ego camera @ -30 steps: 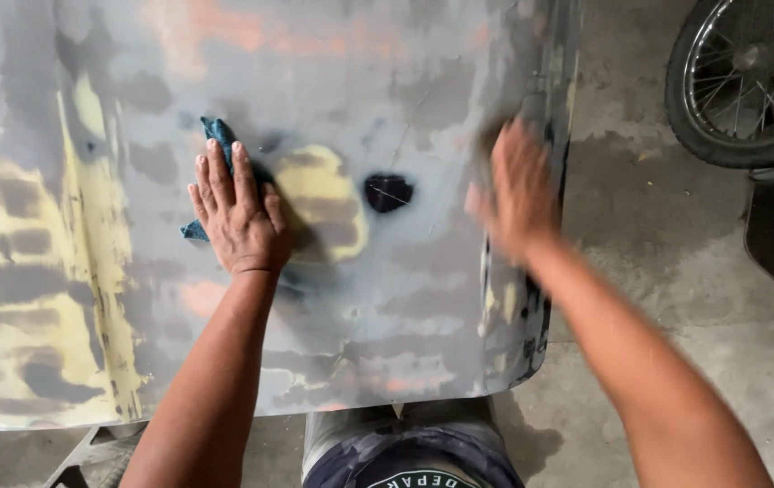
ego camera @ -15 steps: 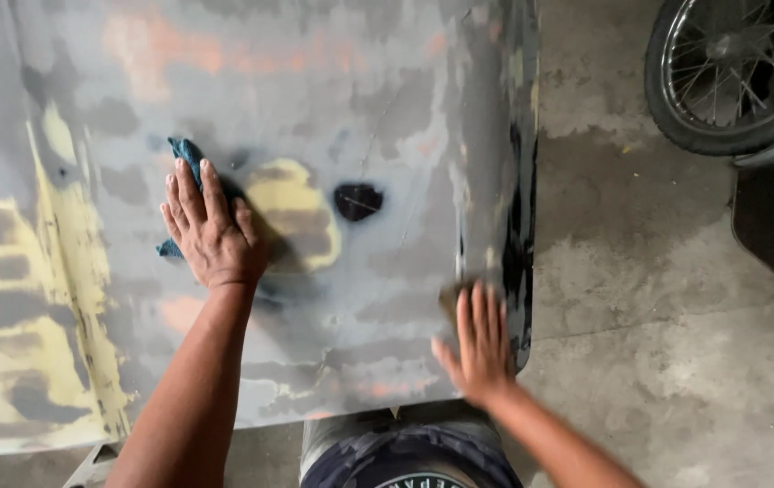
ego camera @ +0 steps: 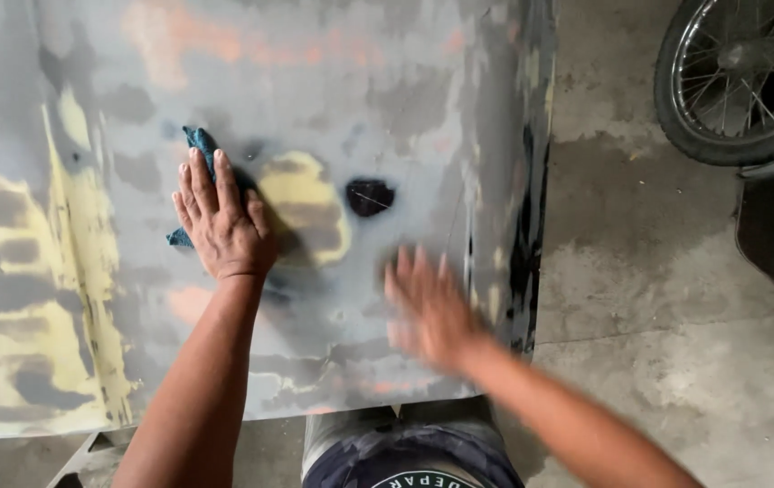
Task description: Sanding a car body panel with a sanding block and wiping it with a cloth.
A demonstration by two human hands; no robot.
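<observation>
On panel (ego camera: 333, 99), left hand (ego camera: 222, 221) flat on cloth (ego camera: 197, 145)

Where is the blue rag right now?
The blue rag lies on the sanded metal panel, left of the middle, pressed flat under the left hand, beside a yellow filler patch.

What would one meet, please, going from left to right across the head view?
Yellow filler patches → blue cloth under the left hand → black spot → blurred right hand → panel edge → concrete floor → spoked wheel.
</observation>
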